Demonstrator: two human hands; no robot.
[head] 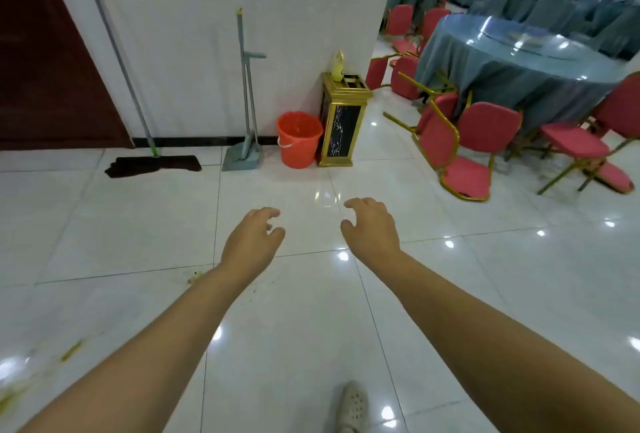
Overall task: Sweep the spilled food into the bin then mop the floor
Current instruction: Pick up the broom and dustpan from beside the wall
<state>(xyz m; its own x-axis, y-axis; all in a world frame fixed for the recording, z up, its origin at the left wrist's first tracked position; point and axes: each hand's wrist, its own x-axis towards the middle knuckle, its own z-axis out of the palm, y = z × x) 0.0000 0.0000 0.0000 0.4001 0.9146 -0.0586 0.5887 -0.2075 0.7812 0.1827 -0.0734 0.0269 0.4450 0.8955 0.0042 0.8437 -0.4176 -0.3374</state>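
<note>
Both arms stretched forward over the white tiled floor; left hand and right hand empty, fingers loosely curled and spread, holding nothing, hands apart from each other; spilled food shows as greenish-yellow bits on the floor at lower left, another scrap just beside the left forearm, more smeared at the bottom-left corner, blurred; mop with dark flat head lies on the floor against the white wall, its long handle leaning up to the left; grey broom and dustpan set stands upright against the wall, right of the mop; orange bucket sits on the floor right of the dustpan, touching or just beside the gold-and-black bin at the wall corner; yellowish bottle stands on top of the bin; dark red door at far left; to the right, round table with blue-grey cloth and a glass turntable on top; red chairs with gold frames around it, several tipped over or leaning against the table; more covered tables and chairs in the background, blurred; one pale shoe visible at bottom centre between the arms.
</note>
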